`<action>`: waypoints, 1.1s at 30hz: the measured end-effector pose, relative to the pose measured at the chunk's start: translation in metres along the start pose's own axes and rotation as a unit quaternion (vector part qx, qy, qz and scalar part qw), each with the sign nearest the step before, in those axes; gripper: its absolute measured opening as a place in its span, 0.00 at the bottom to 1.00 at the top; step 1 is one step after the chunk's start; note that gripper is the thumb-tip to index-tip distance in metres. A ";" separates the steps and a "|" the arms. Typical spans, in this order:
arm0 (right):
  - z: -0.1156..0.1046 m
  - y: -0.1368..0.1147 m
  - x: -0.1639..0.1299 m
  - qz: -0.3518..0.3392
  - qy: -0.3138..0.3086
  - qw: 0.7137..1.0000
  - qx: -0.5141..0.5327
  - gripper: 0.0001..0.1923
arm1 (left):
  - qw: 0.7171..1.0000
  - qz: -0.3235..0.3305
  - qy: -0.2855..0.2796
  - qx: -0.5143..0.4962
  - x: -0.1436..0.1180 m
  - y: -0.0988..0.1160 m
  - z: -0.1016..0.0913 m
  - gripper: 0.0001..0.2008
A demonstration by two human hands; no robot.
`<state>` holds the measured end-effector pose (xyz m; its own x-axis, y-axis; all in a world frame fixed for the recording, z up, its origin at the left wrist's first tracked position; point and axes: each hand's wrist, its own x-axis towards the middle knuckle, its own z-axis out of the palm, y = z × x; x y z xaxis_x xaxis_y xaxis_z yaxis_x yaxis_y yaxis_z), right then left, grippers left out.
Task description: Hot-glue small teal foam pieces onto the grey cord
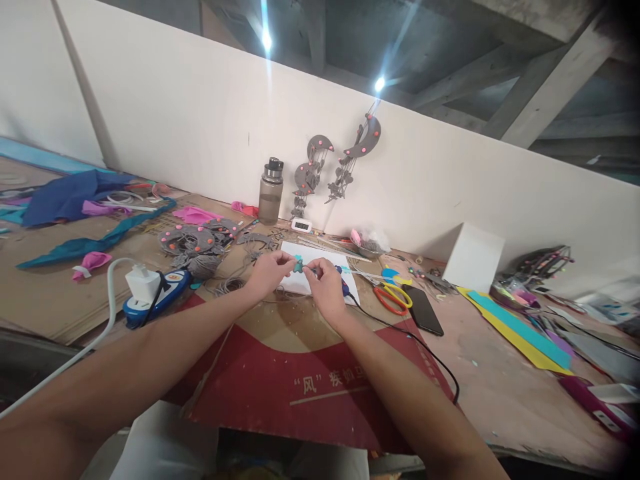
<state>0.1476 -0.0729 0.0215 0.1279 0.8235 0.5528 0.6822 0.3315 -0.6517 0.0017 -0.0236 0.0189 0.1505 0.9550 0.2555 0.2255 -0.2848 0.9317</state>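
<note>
Forearms [167,367] are framing both hands' fingers [287,263], pinching a dull teal piece [299,267].
Mid-frame, it is looking small; direction, long axis unclear.

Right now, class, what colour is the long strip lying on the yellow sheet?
The strip is turquoise; the head view shows it.

Right of my right hand [327,287], scissors [385,289] and a phone [424,310] bar a low pass; a black cable [425,346] curves nearer me. I have room above the red cardboard's [260,400] front.
</note>
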 end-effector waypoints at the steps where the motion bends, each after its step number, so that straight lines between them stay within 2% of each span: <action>1: 0.000 0.001 0.001 -0.004 0.010 1.000 -0.004 0.07 | 1.000 -0.004 -0.007 -0.002 -0.001 0.001 0.000 0.12; 9: 0.007 0.013 0.003 0.020 0.042 0.999 0.022 0.10 | 0.996 -0.034 -0.056 -0.052 0.001 -0.001 0.001 0.15; 20: 0.010 0.016 0.004 0.104 0.036 0.993 0.030 0.13 | 0.988 -0.056 -0.104 -0.100 -0.001 0.000 0.003 0.12; 26: 0.013 0.022 0.006 0.133 0.002 0.987 0.091 0.13 | 0.985 -0.044 -0.124 -0.113 0.001 -0.006 0.003 0.12; 33: 0.014 0.024 0.006 0.158 0.020 0.979 0.126 0.12 | 0.975 -0.031 -0.144 -0.168 0.000 -0.010 0.005 0.17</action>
<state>0.1545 -0.0537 0.0021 0.3352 0.8860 0.3204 0.4050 0.1716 -0.8981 0.0040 -0.0213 0.0078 0.4214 0.8931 0.1573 -0.0769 -0.1376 0.9875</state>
